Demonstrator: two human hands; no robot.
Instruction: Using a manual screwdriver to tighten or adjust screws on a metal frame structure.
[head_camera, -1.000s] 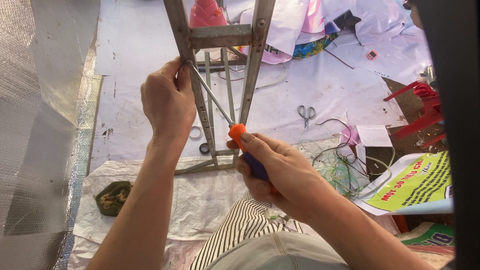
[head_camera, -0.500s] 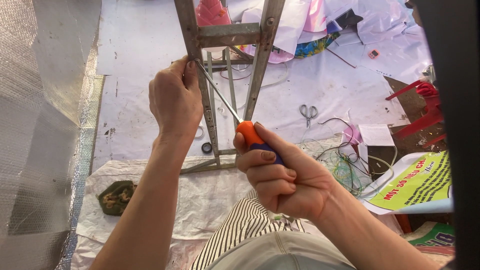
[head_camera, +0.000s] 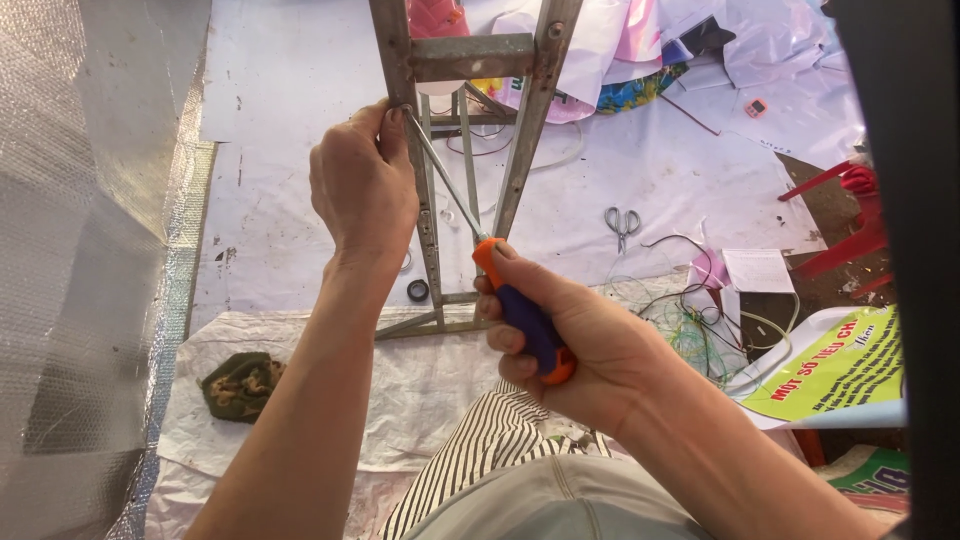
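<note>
While both hands work at the metal frame, the view looks down past the person's knees to the floor.

Left hand: left hand (head_camera: 362, 185) is raised against the left upright of the metal frame (head_camera: 520, 130); fingers (head_camera: 392, 125) pinched together at the upright, right where the screwdriver tip meets it. What they pinch is too small to tell.

Right hand: right hand (head_camera: 575, 340) is wrapped around the handle of the screwdriver (head_camera: 520, 310); fingers clamped shut on the orange and purple grip.

Screwdriver: thin steel shaft slants up and left from the handle to the left upright, just below the frame's crossbar; tip touches the upright beside the left fingertips.

Metal frame: grey, worn, two uprights joined by a flat crossbar, thinner rods behind; its foot rests on the floor near the edge of the lower white sheet.

Floor: covered in white sheeting (head_camera: 300, 120), marked and stained.

Scissors: scissors (head_camera: 622, 222) lie on the sheeting right of the frame, well apart from both hands.

Wires: tangle of thin wires (head_camera: 700, 320) beyond the right hand, near a yellow-green printed sheet (head_camera: 835, 365) towards the right edge.

Small ring: dark ring (head_camera: 417, 291) on the floor just beside the left upright's base.

Cloth: crumpled camouflage cloth (head_camera: 240, 383) on the lower sheet, left of the left forearm.

Far left: silver bubble foil (head_camera: 80, 250) along the floor's left edge.
</note>
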